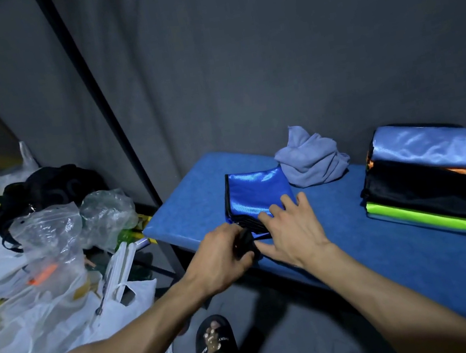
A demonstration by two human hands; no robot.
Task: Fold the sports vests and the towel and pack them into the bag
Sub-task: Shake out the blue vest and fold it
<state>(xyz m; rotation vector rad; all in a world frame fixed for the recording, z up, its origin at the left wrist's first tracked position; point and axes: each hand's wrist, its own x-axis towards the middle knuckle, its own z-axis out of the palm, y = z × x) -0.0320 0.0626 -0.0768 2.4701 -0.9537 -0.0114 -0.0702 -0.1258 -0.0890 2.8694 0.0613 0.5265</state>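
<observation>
Left grip (222, 254) clenches black trim of folded blue vest (255, 197); right grip (290, 228) released, flat on vest.

bench (359, 248): the landmark; all vests lie on it
folded vest (256, 194): on the bench, near its left end
towel (311, 160): on the bench, behind and right of the folded vest
vest pile (418, 177): on the bench, far right
plastic bags (56, 265): on the floor, left of the bench
</observation>
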